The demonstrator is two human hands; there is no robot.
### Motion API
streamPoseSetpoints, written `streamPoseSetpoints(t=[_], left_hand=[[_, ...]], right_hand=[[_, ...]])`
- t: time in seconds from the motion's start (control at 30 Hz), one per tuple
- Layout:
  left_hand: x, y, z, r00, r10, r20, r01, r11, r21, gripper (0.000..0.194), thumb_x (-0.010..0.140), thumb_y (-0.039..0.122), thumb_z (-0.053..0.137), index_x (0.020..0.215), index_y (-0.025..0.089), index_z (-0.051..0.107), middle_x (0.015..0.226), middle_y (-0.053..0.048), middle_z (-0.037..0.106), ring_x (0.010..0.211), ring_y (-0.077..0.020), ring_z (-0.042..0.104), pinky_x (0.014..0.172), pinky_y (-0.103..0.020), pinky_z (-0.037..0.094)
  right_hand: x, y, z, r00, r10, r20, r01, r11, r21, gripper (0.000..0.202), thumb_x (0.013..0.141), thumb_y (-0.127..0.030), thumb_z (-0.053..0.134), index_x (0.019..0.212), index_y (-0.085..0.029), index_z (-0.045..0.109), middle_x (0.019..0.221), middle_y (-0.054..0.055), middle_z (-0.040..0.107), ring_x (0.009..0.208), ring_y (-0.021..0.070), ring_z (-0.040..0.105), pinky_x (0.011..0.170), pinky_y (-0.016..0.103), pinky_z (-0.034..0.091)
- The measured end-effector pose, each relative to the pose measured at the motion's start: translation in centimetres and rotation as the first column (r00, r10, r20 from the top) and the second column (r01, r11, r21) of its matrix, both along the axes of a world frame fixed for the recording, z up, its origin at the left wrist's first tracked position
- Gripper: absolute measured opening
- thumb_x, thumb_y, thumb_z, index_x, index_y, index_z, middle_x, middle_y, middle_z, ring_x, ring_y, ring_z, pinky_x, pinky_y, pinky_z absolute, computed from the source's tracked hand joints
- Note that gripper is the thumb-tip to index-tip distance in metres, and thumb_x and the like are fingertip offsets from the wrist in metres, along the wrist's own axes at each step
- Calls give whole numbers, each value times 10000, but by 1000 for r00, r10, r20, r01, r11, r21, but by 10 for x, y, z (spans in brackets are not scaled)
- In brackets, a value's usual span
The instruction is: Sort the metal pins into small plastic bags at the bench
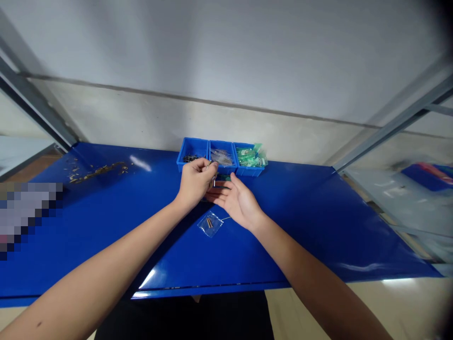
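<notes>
Over the blue table, my left hand (193, 183) is closed, thumb against fingers, pinching small shiny metal pieces (213, 180) whose exact kind I cannot make out. My right hand (239, 200) is open close beside it, palm turned inward, with the thumb raised and the fingers stretched toward the left hand. The fingertips are partly hidden. Something green (223, 178) shows just behind the hands. Below them a small clear plastic bag (211, 224) lies on the table with a few copper-coloured pins inside. A thin light strip (227, 218) pokes out beside the bag.
Three joined blue bins stand against the wall: the left bin (193, 142) holds dark small parts, the middle one clear bags (222, 157), the right one green packets (249, 156). Brown debris (101, 173) lies at the far left. Metal posts (389, 127) flank the table (300, 226).
</notes>
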State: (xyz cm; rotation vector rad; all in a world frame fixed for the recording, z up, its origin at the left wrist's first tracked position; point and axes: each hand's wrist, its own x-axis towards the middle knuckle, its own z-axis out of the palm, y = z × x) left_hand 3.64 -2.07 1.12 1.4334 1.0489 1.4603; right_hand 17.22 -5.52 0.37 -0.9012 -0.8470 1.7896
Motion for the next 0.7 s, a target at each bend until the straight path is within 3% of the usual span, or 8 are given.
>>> streamPoseSetpoints(t=[0.07, 0.13, 0.3, 0.47, 0.6, 0.7], left_hand=[[3, -10, 3, 984, 84, -158, -60, 987, 151, 346, 915, 361, 605, 644, 179, 489, 536, 50, 470, 477, -68, 429, 471, -206, 335], [6, -18, 3, 934, 143, -327, -37, 950, 310, 319, 926, 352, 597, 671, 172, 529, 545, 52, 469, 504, -67, 427, 496, -206, 324], [7, -20, -9, 715, 250, -653, 227, 800, 555, 298, 981, 323, 497, 731, 174, 557, 580, 24, 535, 490, -79, 441, 494, -239, 291], [5, -16, -15, 552, 374, -745, 375, 687, 622, 320, 1008, 300, 431, 748, 178, 572, 607, 0, 561, 493, -104, 461, 473, -283, 260], [6, -17, -14, 486, 355, -799, 445, 686, 576, 301, 1017, 293, 400, 836, 179, 612, 705, -28, 617, 612, -130, 545, 533, -286, 355], [7, -16, -12, 477, 323, -817, 458, 702, 545, 296, 1013, 302, 397, 875, 176, 627, 772, -55, 639, 716, -158, 570, 625, -298, 427]], right_hand=[[-6, -6, 3, 994, 38, -101, -42, 998, -40, 498, 945, -643, 433, 964, -178, 610, 937, 144, 719, 979, 283, 688, 964, 487, 535], [-9, -10, 5, 972, 57, -227, -77, 994, -80, 483, 945, -648, 430, 1000, -207, 618, 964, 110, 728, 975, 277, 682, 954, 471, 534], [-9, -13, 8, 913, 60, -405, -133, 979, -153, 446, 939, -646, 440, 967, -244, 631, 959, 56, 740, 1023, 296, 675, 906, 461, 546], [-5, -12, 11, 939, 5, -343, -68, 983, -172, 432, 913, -649, 458, 802, -245, 566, 814, 46, 694, 977, 300, 679, 864, 454, 559], [-5, -9, 8, 978, -52, -202, 20, 988, -155, 295, 889, -505, 494, 750, -245, 492, 777, 47, 652, 965, 267, 666, 898, 411, 556], [-4, -4, 2, 991, -94, -95, 82, 988, -130, 171, 842, -392, 500, 759, -243, 488, 793, 50, 642, 970, 247, 661, 930, 377, 554]])
